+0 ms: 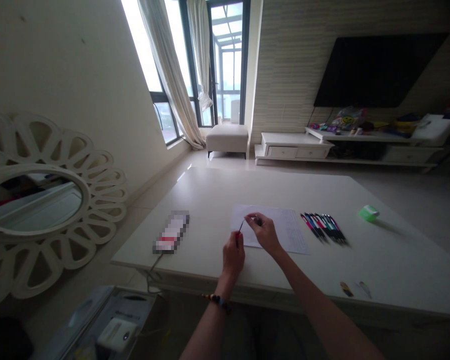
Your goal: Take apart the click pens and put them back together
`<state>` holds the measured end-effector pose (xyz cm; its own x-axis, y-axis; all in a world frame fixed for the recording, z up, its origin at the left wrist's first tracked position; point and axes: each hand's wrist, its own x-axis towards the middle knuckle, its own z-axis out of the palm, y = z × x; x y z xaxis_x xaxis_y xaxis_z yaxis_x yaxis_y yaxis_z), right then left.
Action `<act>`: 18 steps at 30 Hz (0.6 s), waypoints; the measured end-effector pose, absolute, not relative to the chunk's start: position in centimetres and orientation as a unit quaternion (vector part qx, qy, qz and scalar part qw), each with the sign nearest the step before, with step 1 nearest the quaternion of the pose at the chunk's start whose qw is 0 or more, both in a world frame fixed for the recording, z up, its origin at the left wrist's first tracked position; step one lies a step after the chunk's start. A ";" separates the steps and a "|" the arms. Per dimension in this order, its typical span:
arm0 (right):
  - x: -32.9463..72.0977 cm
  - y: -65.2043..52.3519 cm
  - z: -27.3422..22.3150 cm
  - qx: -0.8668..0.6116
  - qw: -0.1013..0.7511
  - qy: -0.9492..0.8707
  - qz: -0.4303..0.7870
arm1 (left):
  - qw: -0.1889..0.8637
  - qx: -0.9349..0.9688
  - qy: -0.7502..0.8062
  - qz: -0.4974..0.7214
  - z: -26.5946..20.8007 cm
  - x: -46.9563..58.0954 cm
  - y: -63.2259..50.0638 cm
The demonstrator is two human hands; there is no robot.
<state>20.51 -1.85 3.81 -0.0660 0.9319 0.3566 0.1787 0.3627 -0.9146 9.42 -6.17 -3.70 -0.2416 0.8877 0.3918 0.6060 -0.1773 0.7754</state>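
My left hand (233,254) is closed around a thin pen (240,228), dark with a bit of red, which points up and to the right. At the pen's upper end, the thumb and fingertips of my right hand (263,233) are pinched together. A small dark piece (258,220) shows among the right hand's fingers; its kind cannot be made out. Beneath both hands lies a white sheet of paper (285,227) with faint lines of print. To its right is a row of several pens (324,227) with coloured and black parts, side by side.
On the white table (210,192), a phone with a blurred-out screen (171,232) lies left, its cable over the edge. A green container (369,213) stands at right. Two small flat items (346,289) lie near the front edge. An open drawer (135,307) juts out at lower left.
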 end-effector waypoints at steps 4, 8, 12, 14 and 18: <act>20.6 -1.8 3.5 -0.432 0.513 -0.648 0.361 | 0.148 0.603 0.622 0.477 -3.6 9.5 -6.2; 20.4 -1.9 2.8 -0.434 0.492 -0.666 0.355 | 0.145 0.610 0.622 0.469 -3.6 9.5 -6.2; 20.4 -2.4 2.4 -0.420 0.470 -0.684 0.368 | 0.145 0.608 0.618 0.477 -3.6 9.4 -6.2; 20.7 -2.3 2.3 -0.418 0.490 -0.659 0.389 | 0.144 0.606 0.621 0.477 -3.6 9.5 -6.2; 21.7 -1.1 2.9 -0.418 0.542 -0.593 0.425 | 0.144 0.607 0.624 0.470 -3.6 9.5 -6.2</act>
